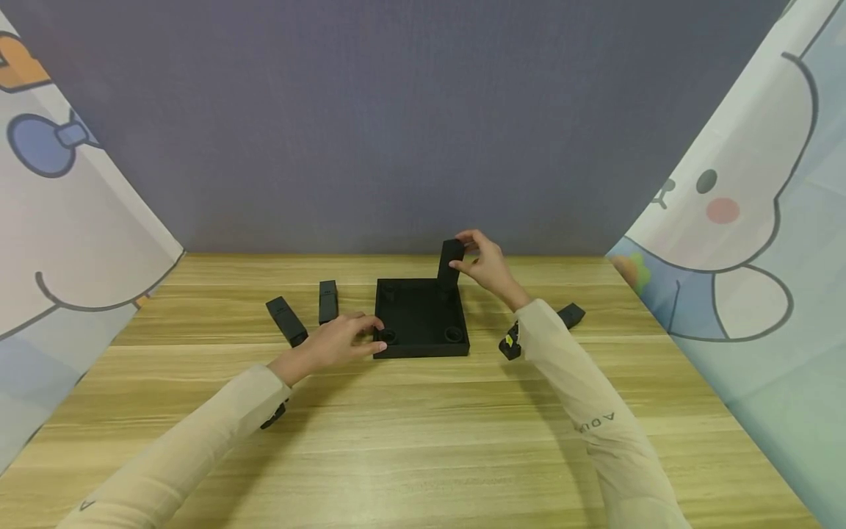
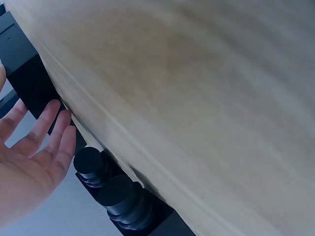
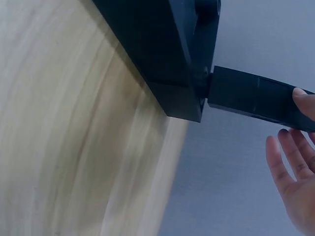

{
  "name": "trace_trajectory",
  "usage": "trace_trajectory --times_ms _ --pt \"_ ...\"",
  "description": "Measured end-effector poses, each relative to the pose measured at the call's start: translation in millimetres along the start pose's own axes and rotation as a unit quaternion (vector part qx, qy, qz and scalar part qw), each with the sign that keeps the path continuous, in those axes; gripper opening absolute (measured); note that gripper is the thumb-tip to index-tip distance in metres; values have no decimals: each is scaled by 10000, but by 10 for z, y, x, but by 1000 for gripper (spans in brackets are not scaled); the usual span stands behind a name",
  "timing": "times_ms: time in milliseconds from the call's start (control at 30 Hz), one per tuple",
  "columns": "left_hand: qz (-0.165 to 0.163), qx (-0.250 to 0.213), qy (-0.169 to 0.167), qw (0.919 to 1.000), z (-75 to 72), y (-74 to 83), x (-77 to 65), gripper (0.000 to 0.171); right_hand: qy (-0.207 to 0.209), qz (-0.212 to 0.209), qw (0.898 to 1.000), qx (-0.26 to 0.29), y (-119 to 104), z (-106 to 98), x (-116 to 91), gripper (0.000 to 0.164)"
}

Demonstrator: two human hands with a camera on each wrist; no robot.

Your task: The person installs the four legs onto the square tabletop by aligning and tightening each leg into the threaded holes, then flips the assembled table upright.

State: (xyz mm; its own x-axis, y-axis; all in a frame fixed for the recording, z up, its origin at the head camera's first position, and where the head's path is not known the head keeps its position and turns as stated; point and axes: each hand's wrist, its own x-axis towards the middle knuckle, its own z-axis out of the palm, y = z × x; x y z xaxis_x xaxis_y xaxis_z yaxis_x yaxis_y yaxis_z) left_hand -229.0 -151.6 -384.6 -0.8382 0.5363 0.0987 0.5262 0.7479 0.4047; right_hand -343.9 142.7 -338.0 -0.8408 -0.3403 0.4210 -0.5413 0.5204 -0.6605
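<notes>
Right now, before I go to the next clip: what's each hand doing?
Left hand: open, at the black tray's near left corner.
Right hand: holding a black block at the far right corner.

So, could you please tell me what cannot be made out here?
Head view: one end of the loose right block, hidden by the right sleeve.
Right wrist view: outer end of the held block, cut by the right edge.
Left wrist view: part of the left hand, cut by the left edge.

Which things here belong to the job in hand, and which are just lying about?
Likely job things:
black tray
block in the right hand
outer left block
inner left block
right block, partly hidden

Just surroundings:
cartoon backdrop
grey panel
</notes>
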Motion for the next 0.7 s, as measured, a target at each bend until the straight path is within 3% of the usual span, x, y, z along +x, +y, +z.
trace_trajectory --times_ms 333,700 --pt "-51 -14 -4 10000 -2 16 -5 38 366 -133 9992 -55 -24 75 -17 48" --pt "-48 -25 28 10000 0 15 -3 38 -103 41 9999 -46 -44 -17 5 48"
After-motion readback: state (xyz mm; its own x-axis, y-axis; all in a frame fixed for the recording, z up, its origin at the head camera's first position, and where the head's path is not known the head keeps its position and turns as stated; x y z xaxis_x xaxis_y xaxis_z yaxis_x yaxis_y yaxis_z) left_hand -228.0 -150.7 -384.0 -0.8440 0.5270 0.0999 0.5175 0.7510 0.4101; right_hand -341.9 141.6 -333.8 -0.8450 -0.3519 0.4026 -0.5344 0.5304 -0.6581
